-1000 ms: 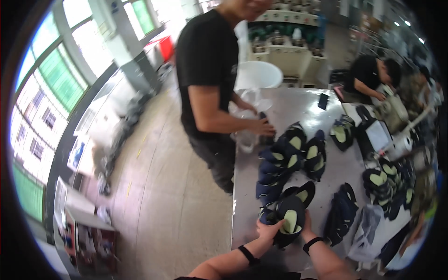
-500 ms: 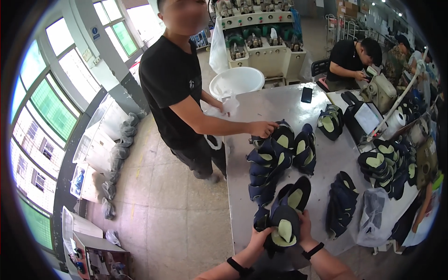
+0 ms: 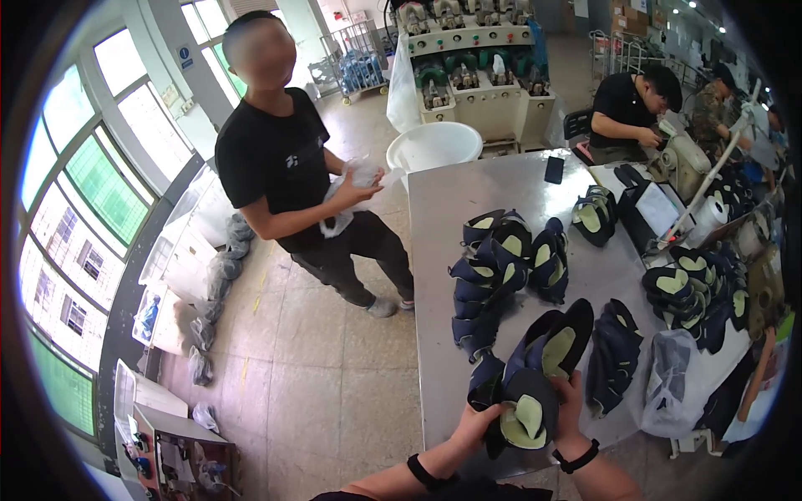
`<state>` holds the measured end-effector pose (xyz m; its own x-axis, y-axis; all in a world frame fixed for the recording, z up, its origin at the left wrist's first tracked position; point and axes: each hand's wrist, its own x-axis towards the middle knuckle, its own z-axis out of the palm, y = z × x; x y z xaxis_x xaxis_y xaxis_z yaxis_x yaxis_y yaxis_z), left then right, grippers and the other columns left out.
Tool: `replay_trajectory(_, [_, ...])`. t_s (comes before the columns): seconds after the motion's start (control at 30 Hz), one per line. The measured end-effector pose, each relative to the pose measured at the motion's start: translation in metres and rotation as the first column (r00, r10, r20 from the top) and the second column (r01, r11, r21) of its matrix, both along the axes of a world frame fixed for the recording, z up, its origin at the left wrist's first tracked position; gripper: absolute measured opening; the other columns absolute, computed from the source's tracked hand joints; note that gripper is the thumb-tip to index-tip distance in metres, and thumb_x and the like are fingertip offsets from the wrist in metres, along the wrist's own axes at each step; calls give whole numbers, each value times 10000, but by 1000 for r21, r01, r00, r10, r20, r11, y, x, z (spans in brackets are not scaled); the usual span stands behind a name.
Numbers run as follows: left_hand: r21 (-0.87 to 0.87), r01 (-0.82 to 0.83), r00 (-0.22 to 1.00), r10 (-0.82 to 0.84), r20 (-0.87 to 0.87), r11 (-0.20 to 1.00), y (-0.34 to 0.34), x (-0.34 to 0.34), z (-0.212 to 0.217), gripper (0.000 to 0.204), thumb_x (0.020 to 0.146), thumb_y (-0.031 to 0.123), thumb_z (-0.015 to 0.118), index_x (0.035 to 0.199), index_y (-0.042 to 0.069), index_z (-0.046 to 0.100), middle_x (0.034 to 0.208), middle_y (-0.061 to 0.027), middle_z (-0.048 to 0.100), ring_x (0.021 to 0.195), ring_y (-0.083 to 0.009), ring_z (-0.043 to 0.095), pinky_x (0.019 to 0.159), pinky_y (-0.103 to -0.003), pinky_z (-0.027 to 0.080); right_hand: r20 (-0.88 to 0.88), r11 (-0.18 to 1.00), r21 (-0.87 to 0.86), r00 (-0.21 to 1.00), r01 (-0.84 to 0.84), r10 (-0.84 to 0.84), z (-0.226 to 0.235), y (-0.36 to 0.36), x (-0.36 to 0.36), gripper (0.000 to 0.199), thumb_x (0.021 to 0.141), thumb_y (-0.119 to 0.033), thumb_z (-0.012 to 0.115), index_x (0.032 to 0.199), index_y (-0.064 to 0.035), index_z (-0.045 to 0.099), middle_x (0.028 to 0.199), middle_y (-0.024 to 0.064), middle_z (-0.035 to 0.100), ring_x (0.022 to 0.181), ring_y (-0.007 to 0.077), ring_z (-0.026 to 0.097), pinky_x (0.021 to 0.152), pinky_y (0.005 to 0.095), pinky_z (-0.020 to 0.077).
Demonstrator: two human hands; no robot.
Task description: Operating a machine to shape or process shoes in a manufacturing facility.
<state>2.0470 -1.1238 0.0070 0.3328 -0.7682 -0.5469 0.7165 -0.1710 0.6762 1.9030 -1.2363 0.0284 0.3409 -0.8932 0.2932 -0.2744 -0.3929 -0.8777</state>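
Note:
At the front edge of the table, both my hands grip a dark blue shoe upper (image 3: 535, 391) with a pale green lining. My left hand (image 3: 476, 424) is closed on its left side, and my right hand (image 3: 571, 406) is wrapped round its right side. Its opening faces up toward me, with the lining bulging inside. Right behind it, another shoe upper (image 3: 561, 346) stands tilted and seems to touch it; whether I hold that one too is hidden. To the right lies a stack of dark blue uppers (image 3: 614, 357).
A row of nested uppers (image 3: 478, 305) runs along the metal table (image 3: 443, 376). A phone (image 3: 554, 170) lies at the far edge. At right are a clear plastic bag (image 3: 671, 384) and a sewing machine (image 3: 689, 163). A co-worker (image 3: 280, 167) stands left, holding clear plastic.
The co-worker has drawn a hand back from the uppers on the table and stepped away to the left, both hands now at the plastic. My hands keep hold of the shoe upper.

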Motion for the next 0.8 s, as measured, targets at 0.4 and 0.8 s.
replay_trajectory(0.4, [-127, 479, 878, -471, 85, 869, 53, -196, 27, 507, 787, 42, 740, 1246, 32, 526, 1081, -90, 626, 986, -202, 628, 874, -371, 536, 7, 848, -93, 852, 522, -524, 46, 163, -236, 380, 660, -210, 878, 965, -83, 691, 1022, 158, 514, 992, 353, 549, 871, 394, 448])
replay_trajectory(0.8, [-76, 997, -3, -996, 90, -9, 300, -577, 80, 443, 796, 23, 632, 1232, 7, 555, 1086, -97, 649, 972, -236, 651, 849, -355, 530, -3, 23, -172, 23, 985, -1000, 60, 569, -541, 358, 730, -223, 854, 1039, -130, 698, 1059, 150, 536, 1012, 344, 539, 862, 388, 455])
